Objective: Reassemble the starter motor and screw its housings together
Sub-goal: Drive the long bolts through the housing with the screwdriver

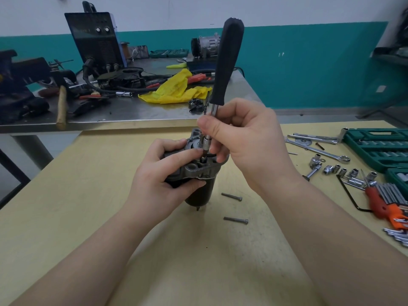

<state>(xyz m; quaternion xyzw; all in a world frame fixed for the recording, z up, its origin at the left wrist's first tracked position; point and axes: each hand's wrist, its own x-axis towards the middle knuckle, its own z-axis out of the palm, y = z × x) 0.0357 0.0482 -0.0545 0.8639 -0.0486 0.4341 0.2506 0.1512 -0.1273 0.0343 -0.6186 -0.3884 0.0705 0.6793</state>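
Two loose bolts (235, 220) lay nearest on the table (88, 184) (well apart from the work), while left hand (163, 173) gripped the upright starter motor (198, 173) and right hand (242, 138) pinched the screwdriver (227, 62) shaft, standing near-vertical into the housing directly below.

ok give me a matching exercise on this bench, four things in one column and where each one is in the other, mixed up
Things
1. screwdriver
2. starter motor
3. two loose bolts
4. yellow rag

Places
A. lying on the wooden table to the right of the motor
B. on the metal bench behind
C. gripped by the left hand
D. shaft pinched by the right hand

Pairs: 1-D, 2-C, 3-A, 4-B
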